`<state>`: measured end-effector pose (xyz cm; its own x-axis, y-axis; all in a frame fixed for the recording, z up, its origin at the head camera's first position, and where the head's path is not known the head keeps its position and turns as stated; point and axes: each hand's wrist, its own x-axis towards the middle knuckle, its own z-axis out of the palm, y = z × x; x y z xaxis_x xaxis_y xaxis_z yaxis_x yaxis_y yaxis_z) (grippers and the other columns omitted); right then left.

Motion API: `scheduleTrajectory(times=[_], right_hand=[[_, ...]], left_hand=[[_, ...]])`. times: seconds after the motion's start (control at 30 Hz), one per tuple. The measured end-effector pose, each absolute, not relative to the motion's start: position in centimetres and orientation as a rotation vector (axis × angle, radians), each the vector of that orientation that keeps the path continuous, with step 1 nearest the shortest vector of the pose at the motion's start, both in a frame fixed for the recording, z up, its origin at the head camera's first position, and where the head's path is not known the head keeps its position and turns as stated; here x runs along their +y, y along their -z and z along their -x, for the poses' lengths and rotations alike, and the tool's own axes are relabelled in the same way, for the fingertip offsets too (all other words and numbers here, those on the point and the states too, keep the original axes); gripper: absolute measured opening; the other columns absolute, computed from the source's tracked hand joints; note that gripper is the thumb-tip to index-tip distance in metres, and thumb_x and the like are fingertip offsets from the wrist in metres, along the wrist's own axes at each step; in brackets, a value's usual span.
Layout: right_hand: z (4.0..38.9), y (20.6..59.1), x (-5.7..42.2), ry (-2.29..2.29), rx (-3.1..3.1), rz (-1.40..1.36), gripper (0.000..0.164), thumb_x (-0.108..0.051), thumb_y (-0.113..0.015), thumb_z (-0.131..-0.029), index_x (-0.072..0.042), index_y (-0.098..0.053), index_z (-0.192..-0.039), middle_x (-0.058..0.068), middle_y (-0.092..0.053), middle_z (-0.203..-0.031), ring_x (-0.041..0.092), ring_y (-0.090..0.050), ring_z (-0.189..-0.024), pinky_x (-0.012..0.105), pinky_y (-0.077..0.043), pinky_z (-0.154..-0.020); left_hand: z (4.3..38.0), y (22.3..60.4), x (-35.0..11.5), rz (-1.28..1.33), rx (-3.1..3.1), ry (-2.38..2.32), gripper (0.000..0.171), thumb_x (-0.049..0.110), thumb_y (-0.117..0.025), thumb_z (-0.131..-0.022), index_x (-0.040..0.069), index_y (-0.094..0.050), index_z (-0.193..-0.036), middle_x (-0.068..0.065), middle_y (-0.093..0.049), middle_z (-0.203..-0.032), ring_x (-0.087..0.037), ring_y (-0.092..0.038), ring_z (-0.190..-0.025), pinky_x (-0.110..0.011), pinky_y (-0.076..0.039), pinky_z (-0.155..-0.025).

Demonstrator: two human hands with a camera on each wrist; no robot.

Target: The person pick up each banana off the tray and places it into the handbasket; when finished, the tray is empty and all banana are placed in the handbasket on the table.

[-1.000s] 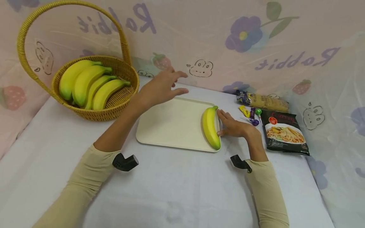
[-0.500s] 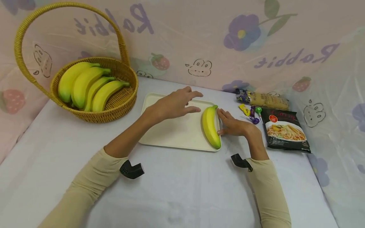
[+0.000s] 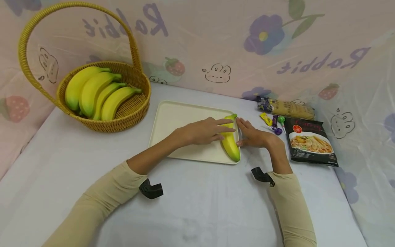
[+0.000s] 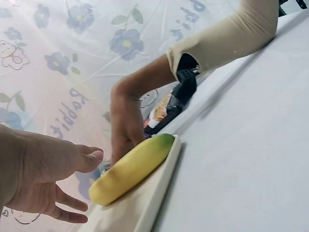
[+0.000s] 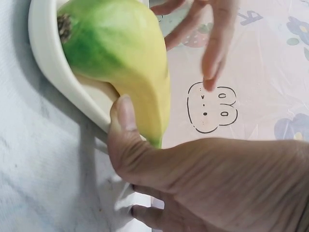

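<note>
A yellow banana with a green tip (image 3: 231, 150) lies lengthwise along the right end of a cream tray (image 3: 176, 111). Over its upper half, in the head view, reach the spread fingers of my left hand (image 3: 203, 132); the left wrist view has this hand (image 4: 43, 169) beside the banana (image 4: 130, 169), thumb and fingers apart. My right hand (image 3: 254, 136) is at the tray's right edge, fingers extended along its outer side. Seen from the right wrist, the thumb of that hand (image 5: 207, 174) rests at the tray rim (image 5: 46, 63), close to the banana (image 5: 140, 72).
At the back left stands a wicker basket (image 3: 129, 118) with a tall handle, holding several bananas (image 3: 95, 91). On the right lie a black noodle packet (image 3: 310, 142), a long clear packet (image 3: 287, 108), a yellow candy (image 3: 266, 119) and lollipops (image 3: 280, 120).
My left hand has come down and to the right, from above the tray's back left to over the banana. My right hand has stayed at the tray's edge.
</note>
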<state>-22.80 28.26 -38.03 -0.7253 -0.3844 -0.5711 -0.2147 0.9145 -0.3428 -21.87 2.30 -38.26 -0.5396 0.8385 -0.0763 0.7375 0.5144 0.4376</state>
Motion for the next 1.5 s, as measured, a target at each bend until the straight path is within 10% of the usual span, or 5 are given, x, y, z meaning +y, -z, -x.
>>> scheduleTrajectory(times=[0.73,1.13,1.27,1.5], right_hand=[[22.8,38.1,28.4,0.341,2.391,0.415,0.106,-0.041,-0.063,-0.102,-0.004,0.013,-0.166,0.025,0.018,-0.173,0.052,0.016,-0.159,0.071,-0.001,-0.126],[23.0,38.3,28.2,0.299,2.41,0.386,0.106,-0.037,-0.065,-0.102,-0.005,0.013,-0.166,0.022,0.017,-0.174,0.049,0.015,-0.16,0.068,-0.003,-0.128],[23.0,38.3,28.2,0.285,2.413,0.382,0.105,-0.037,-0.065,-0.102,-0.006,0.012,-0.166,0.022,0.017,-0.174,0.049,0.014,-0.16,0.068,-0.003,-0.128],[23.0,38.2,28.3,0.285,2.41,0.382,0.106,-0.037,-0.065,-0.102,-0.006,0.013,-0.166,0.022,0.018,-0.174,0.049,0.015,-0.16,0.068,-0.002,-0.128]], left_hand=[[21.4,39.6,3.6,-1.367,2.454,-0.386,0.048,0.035,-0.049,-0.111,0.03,-0.046,-0.159,-0.004,-0.032,-0.17,-0.039,-0.056,-0.132,-0.047,-0.051,-0.112],[21.7,39.4,2.6,-1.047,2.629,-0.665,0.018,0.022,-0.072,-0.1,0.01,-0.059,-0.097,-0.009,-0.044,-0.132,-0.024,-0.054,-0.091,-0.029,-0.047,-0.078],[22.0,39.1,2.0,-0.928,2.625,-0.734,0.021,0.008,-0.071,-0.097,0.009,-0.056,-0.11,-0.01,-0.041,-0.126,-0.023,-0.052,-0.086,-0.025,-0.041,-0.063],[22.1,37.9,1.1,-0.829,2.606,-0.799,0.082,0.009,-0.074,-0.094,0.025,-0.029,-0.161,-0.018,-0.047,-0.147,-0.027,-0.06,-0.113,-0.033,-0.057,-0.07]])
